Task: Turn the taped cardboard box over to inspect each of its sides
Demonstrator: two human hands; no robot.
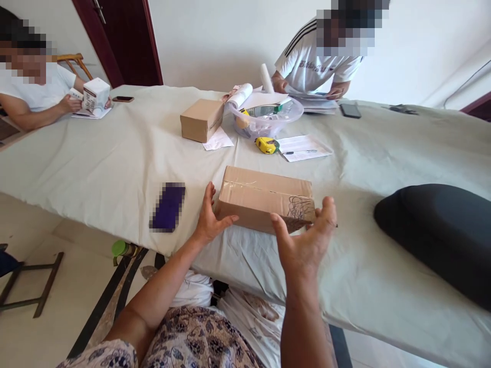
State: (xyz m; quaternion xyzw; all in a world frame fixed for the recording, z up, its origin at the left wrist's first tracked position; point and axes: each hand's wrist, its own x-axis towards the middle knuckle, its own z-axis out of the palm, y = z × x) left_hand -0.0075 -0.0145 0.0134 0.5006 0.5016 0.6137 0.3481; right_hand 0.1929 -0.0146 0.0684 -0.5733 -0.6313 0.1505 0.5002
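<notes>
A brown cardboard box lies on the cloth-covered table in front of me, with dark scribbled lines on its near right corner. My left hand is at the box's left end, fingers raised and thumb stretched toward the front corner. Close to the right end, my right hand has thumb and fingers spread wide apart. Whether either palm presses on the cardboard, I cannot tell. A small dark tip pokes out beside the right hand's outer edge; its kind is unclear.
Beyond the box are a yellow tape measure, a paper with a pen, a filled plastic basin and a smaller carton. A black padded seat lies right, a blurred purple item left. Two people sit across, handling things.
</notes>
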